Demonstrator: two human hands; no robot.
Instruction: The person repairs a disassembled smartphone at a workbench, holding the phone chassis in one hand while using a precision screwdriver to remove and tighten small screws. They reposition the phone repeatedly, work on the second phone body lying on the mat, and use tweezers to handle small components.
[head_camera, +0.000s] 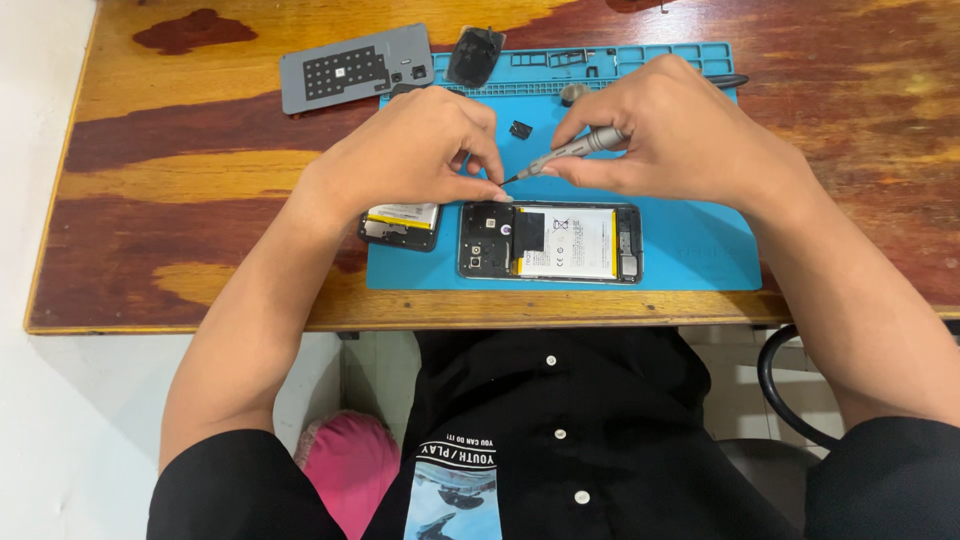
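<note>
Your right hand (680, 135) is gripping a grey screwdriver (572, 152), its tip slanting down toward your left hand (415, 150), whose fingertips (497, 180) are pinching together right at that tip. Both are hovering just above the opened phone (550, 242) lying on the blue mat (690, 250).
</note>
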